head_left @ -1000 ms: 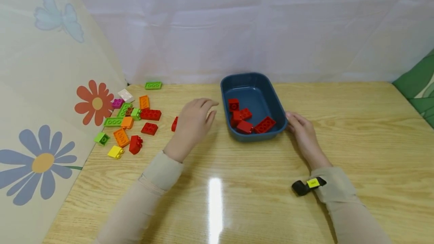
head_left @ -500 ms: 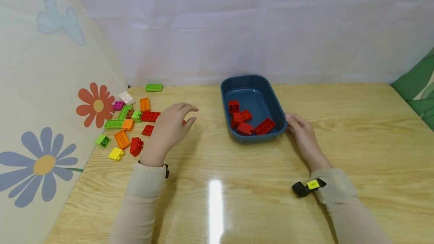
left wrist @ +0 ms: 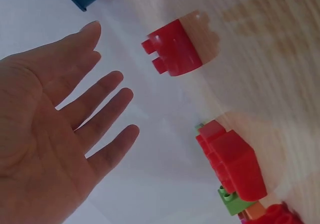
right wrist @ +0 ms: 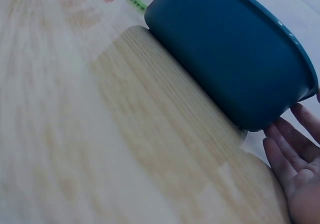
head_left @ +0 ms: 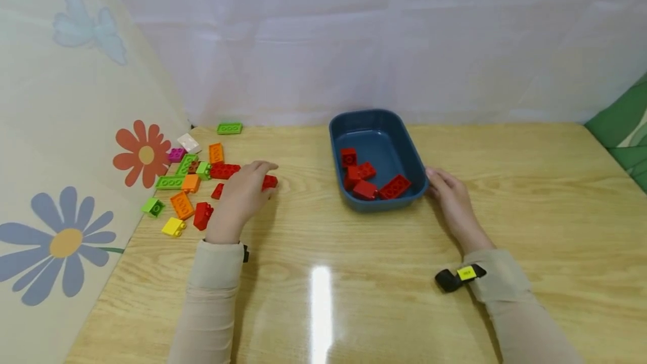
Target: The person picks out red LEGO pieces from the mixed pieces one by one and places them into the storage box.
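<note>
My left hand (head_left: 244, 195) is over the table at the left with its fingers extended and nothing in them. In the left wrist view a red toy brick (left wrist: 176, 48) lies just beyond the fingertips, apart from them; the head view shows that red brick (head_left: 270, 182) partly behind the hand. My right hand (head_left: 453, 201) holds the near right corner of a blue plastic bin (head_left: 418, 157), thumb at the rim and fingers against the outer wall (right wrist: 235, 59). Several red bricks (head_left: 365, 190) lie inside the bin.
Left of my left hand are scattered bricks: a long red brick (head_left: 224, 171), an orange brick (head_left: 182, 205), a yellow brick (head_left: 173, 227), a green brick (head_left: 153, 206) and others. A flat green brick (head_left: 229, 128) lies by the back cloth (head_left: 283, 60). A flowered panel (head_left: 50, 156) borders the left side.
My left hand has moved left, away from the bin and then down toward the lone red brick, which now shows beside its fingers. The right hand and bin have stayed in place.
</note>
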`<state>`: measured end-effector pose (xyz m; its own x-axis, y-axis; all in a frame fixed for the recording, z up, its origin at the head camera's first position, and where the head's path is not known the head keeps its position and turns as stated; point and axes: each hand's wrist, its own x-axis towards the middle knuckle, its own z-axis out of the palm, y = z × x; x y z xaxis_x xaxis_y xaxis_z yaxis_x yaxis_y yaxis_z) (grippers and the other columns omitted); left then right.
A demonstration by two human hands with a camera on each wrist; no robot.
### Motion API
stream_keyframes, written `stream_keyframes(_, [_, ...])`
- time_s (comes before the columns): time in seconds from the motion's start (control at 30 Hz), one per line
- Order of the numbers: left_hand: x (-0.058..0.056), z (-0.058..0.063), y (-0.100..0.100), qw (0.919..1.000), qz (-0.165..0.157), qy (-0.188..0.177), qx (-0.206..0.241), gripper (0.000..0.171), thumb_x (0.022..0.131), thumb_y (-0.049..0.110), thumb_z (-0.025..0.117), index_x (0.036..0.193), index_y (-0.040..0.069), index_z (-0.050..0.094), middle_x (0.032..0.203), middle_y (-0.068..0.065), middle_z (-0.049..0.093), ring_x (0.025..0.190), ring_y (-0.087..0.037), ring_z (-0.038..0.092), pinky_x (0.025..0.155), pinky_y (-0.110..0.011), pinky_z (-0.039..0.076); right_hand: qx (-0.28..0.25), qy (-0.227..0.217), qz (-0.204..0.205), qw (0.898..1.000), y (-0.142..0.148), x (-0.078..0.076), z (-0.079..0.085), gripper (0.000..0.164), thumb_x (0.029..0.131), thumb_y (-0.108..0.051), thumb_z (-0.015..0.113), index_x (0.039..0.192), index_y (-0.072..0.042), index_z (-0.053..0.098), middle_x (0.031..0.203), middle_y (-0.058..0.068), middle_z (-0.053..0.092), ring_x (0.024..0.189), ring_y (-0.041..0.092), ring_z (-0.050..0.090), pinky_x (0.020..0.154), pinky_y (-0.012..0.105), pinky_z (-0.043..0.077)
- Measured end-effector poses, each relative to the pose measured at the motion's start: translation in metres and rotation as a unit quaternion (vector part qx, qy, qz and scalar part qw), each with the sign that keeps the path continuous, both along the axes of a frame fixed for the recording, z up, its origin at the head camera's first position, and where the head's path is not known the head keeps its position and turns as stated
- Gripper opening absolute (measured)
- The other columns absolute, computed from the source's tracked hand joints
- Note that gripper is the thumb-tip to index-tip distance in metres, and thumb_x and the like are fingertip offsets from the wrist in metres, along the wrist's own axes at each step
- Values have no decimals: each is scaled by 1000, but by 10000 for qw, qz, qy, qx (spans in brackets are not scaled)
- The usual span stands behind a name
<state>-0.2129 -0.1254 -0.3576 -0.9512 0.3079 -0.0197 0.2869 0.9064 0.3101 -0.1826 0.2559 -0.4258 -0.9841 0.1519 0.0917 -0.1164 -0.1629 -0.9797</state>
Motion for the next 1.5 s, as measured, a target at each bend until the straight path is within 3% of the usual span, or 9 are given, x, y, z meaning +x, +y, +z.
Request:
stream_keyframes(0.23, [-3,-8,0,9995,0,-319,-17,53,86,19,65,135,9,48,142,-16,49,125,-34,47,102,-53,45,3,-20,49,10000,3,1,-1,15,94,-15,54,93,-17,69,89,-15,72,84,-2,65,74,6,52])
stream_keyframes(0.53, [-7,-18,-2,9988,94,-447,-181,54,87,20,63,137,7,46,142,-17,49,125,-35,46,105,-52,43,-49,-8,49,10000,1,-1,0,16,93,-15,55,92,-19,70,88,-16,72,83,-2,65,73,6,53])
stream_keyframes(0.77, [-4,-19,-3,9983,123,-560,-42,52,87,10,63,136,6,46,139,-18,50,123,-34,47,105,-50,43,-106,14,37,9999,0,-1,0,16,93,-14,55,91,-20,71,88,-17,73,82,-2,65,72,6,53])
stream_keyframes(0.97, [-2,-17,-4,9989,104,-458,-16,51,83,-2,61,133,4,51,131,-20,52,113,-33,54,97,-48,50,85,80,103,9999,1,0,1,14,94,-16,54,95,-17,68,91,-17,72,86,-3,64,73,6,53])
stream_keyframes(1.23, [-4,-19,-7,9969,281,-731,116,51,80,12,71,128,6,53,124,-19,52,104,-32,54,94,-48,51,270,-115,14,9996,1,-1,2,13,93,-20,55,93,-20,68,89,-19,71,85,-4,64,73,6,52])
stream_keyframes(1.5, [-6,-18,-6,9960,304,-835,118,53,80,20,72,127,3,54,122,-21,52,102,-30,53,96,-47,50,119,-66,87,9999,1,0,2,14,94,-18,54,93,-18,68,88,-17,72,83,-3,64,72,6,53])
